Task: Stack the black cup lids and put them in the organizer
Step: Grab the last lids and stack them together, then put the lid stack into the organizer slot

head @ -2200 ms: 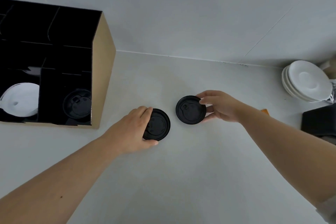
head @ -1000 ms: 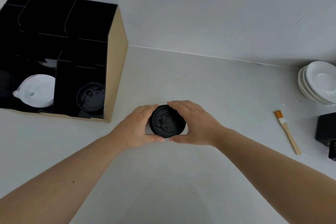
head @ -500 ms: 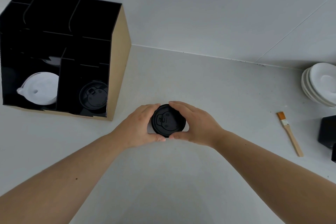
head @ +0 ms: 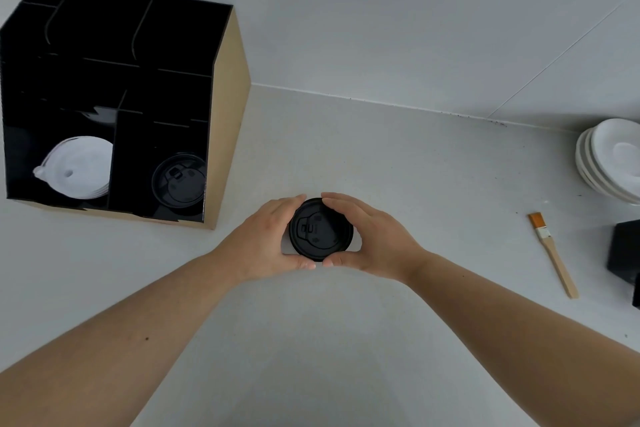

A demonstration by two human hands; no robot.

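Note:
A stack of black cup lids (head: 320, 229) rests on the white counter at the centre, seen from above. My left hand (head: 265, 239) cups its left side and my right hand (head: 369, 239) cups its right side, fingertips nearly meeting around it. The organizer (head: 228, 121), a black divided box with tan side walls, stands at the left. Its lower right compartment holds more black lids (head: 179, 180). White lids (head: 80, 167) lie in the compartment to the left of that.
A stack of white saucers (head: 611, 158) sits at the right edge. A small wooden-handled brush (head: 553, 255) lies on the counter to the right, beside a black object (head: 625, 251). The white wall runs along the back of the counter.
Two separate black lids, one per hand, were brought together into one stack held between both hands. Over the last second the hands have barely moved; the view shifted slightly.

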